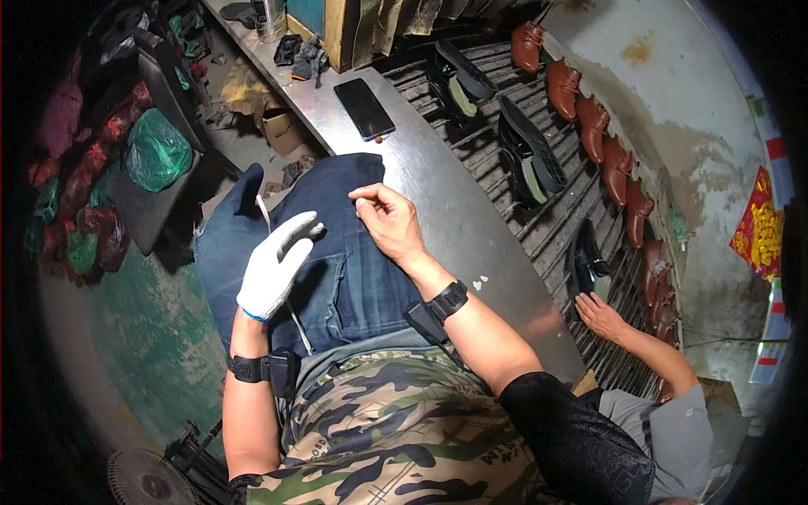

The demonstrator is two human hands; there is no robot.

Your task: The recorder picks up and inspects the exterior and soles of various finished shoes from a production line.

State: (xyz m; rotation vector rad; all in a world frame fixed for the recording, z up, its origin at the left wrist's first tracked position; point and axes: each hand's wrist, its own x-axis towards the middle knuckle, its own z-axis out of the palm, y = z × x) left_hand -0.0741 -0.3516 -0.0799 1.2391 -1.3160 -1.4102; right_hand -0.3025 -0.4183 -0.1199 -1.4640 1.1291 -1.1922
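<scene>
- Your left hand (278, 259), in a white glove, is over your lap: fingers loosely extended, thumb apart, no object visible in the grip; the palm side is hidden.
- Your right hand (392, 225), bare, is opposite, fingers curled towards the thumb. You may be pinching something too fine to see; cannot tell.
- Blue denim (358, 273) lies beneath both hands, across your lap; contact unclear.
- White cord (298, 325) shows on the denim below your glove; a pale strip shows above it. The glove covers the space between, so one piece or two cannot be told.
- Metal bench (471, 236) beside your right arm; dark phone (364, 108) lies on it.
- A co-worker's hand (601, 320) touches a black shoe (582, 257) on the slatted rack (551, 223), partly covering it; face cut off.
- Brown shoes (593, 128) line the rack's far edge, the lowest hard to make out.
</scene>
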